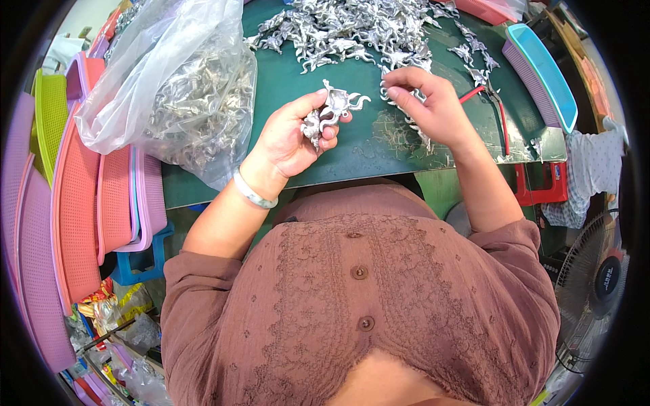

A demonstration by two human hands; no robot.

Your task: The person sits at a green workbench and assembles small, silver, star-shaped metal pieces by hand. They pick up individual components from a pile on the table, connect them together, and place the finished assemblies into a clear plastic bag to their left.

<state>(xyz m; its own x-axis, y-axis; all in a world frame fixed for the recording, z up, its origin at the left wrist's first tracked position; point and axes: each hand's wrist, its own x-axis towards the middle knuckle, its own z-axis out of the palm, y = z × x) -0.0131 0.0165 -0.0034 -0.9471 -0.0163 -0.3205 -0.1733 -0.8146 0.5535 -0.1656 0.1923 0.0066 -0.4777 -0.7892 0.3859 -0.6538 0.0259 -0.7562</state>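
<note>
My left hand (292, 134) is closed around a few small silvery metal castings (336, 106) with curling, tentacle-like arms. One stands up between thumb and fingers, and another sits lower against the fingers. My right hand (433, 105) is to the right over the green table, thumb and forefinger curled into a pinch beside a strip of loose castings. What is between those fingertips, if anything, is hidden. Beyond both hands lies a large heap of similar castings (352, 30). Red-handled pliers (503, 122) rest on the table right of my right hand.
A clear plastic bag (203, 101) full of castings stands at the left of the green table (284, 74). Stacked pink and purple baskets (76, 210) crowd the left side. A blue-rimmed basket (542, 74) sits at the right table edge, with a fan (589, 284) below.
</note>
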